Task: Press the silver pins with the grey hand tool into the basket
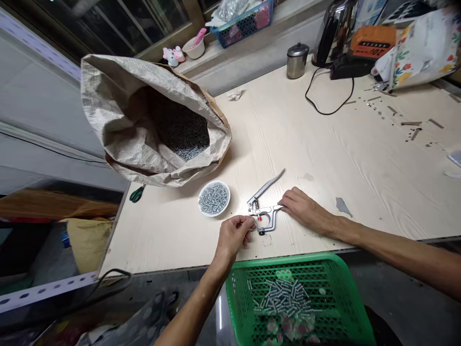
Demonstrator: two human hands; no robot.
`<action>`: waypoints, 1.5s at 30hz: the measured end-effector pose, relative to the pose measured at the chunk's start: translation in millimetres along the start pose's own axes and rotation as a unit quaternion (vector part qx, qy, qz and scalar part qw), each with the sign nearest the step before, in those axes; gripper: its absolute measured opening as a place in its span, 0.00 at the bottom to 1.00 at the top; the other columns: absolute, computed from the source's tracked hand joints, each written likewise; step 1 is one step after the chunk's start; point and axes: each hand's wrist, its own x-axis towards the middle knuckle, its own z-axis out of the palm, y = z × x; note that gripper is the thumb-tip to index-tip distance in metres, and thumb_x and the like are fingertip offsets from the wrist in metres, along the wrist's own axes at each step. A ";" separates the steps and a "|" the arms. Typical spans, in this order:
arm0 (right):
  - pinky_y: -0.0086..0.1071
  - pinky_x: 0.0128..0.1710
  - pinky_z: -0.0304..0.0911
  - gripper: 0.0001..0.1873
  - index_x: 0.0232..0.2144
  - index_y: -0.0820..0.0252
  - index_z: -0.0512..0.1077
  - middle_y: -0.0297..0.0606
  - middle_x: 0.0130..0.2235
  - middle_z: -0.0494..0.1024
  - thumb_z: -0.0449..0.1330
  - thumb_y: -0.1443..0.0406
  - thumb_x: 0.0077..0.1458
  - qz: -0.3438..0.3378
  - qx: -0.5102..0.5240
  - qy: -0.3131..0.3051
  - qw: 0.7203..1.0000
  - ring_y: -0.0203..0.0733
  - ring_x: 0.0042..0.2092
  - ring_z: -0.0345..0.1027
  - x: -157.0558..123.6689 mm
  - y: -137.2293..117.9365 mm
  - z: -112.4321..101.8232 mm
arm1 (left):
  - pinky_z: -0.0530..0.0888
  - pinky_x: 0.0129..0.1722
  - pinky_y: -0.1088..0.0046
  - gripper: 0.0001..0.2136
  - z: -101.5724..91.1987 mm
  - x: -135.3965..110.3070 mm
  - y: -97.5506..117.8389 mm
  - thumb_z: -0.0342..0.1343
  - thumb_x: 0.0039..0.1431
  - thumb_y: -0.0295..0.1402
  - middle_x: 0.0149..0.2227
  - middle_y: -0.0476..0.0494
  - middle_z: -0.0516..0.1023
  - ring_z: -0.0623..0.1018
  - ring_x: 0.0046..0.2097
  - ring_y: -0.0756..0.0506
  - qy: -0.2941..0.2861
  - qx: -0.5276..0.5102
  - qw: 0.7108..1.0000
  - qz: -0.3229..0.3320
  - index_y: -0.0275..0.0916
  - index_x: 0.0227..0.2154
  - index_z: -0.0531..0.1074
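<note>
A pair of silver snap pliers (pixel 271 222) lies on the pale wooden table, its upper handle swung away and a red tip showing in its jaw. My right hand (pixel 297 205) is closed round the end of the lower handle. At the jaw's left side, my left hand (pixel 236 233) pinches a small metal piece (pixel 254 224), mostly hidden by the fingers. Just beyond that hand stands a white bowl (pixel 213 215) full of small shiny metal pieces (pixel 214 197). Below the table edge, a green basket (pixel 345 283) holds many metal, spring-like cylinders (pixel 286 297).
A large woven sack (pixel 118 139) of metal pieces stands open at the back left. Green-handled scissors (pixel 137 193) lie beside it. At the back are a metal canister (pixel 297 60), a black cable (pixel 328 113) and a flowered bag (pixel 425 53). Scraps litter the right side.
</note>
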 end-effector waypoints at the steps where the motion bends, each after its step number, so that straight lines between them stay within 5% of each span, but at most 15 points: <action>1: 0.37 0.39 0.59 0.14 0.36 0.62 0.71 0.42 0.35 0.70 0.45 0.70 0.65 0.000 -0.005 0.001 1.000 0.43 0.38 0.58 0.0 -0.2 0.5 | 0.64 0.15 0.79 0.16 3.8 2.5 -4.0 0.61 0.46 0.44 0.23 0.48 0.73 0.67 0.19 0.54 -0.006 -0.009 1.000 -0.008 0.33 0.26 0.74; 19: 0.36 0.38 0.53 0.14 0.35 0.63 0.69 0.41 0.35 0.69 0.45 0.72 0.65 -0.004 -0.057 0.004 0.998 0.43 0.38 0.55 -3.1 3.7 10.9 | 0.71 0.19 0.77 0.12 6.2 15.9 17.7 0.63 0.49 0.36 0.15 0.51 0.69 0.68 0.17 0.54 -0.056 0.080 0.988 -0.118 0.33 0.20 0.71; 28: 0.36 0.37 0.52 0.15 0.32 0.62 0.68 0.40 0.33 0.68 0.44 0.74 0.64 -0.024 -0.090 0.033 0.995 0.42 0.37 0.53 -5.9 -3.6 4.2 | 0.73 0.22 0.76 0.17 7.7 9.3 -1.5 0.65 0.42 0.45 0.18 0.51 0.72 0.70 0.21 0.53 -0.021 0.011 0.998 -0.063 0.33 0.25 0.75; 34: 0.36 0.38 0.52 0.14 0.33 0.63 0.69 0.41 0.34 0.69 0.44 0.74 0.64 -0.045 -0.088 0.038 0.994 0.43 0.38 0.54 -7.1 -6.9 1.2 | 0.72 0.25 0.76 0.15 5.5 3.9 -2.8 0.62 0.47 0.44 0.19 0.49 0.73 0.71 0.22 0.51 -0.021 0.081 0.996 -0.007 0.34 0.25 0.75; 42: 0.37 0.37 0.54 0.13 0.30 0.62 0.68 0.40 0.33 0.70 0.47 0.73 0.63 -0.009 -0.089 0.004 0.996 0.43 0.37 0.56 -6.0 -7.0 7.3 | 0.70 0.19 0.76 0.15 8.2 10.2 0.9 0.66 0.40 0.42 0.15 0.55 0.66 0.67 0.17 0.54 -0.061 0.055 0.988 -0.134 0.34 0.23 0.72; 45: 0.38 0.40 0.58 0.05 0.36 0.62 0.69 0.43 0.40 0.72 0.54 0.68 0.61 0.003 -0.063 -0.024 0.998 0.46 0.42 0.60 -3.9 -6.8 -1.7 | 0.69 0.18 0.78 0.13 8.0 8.2 2.9 0.66 0.41 0.40 0.15 0.55 0.66 0.67 0.17 0.54 -0.065 0.067 0.986 -0.137 0.34 0.21 0.71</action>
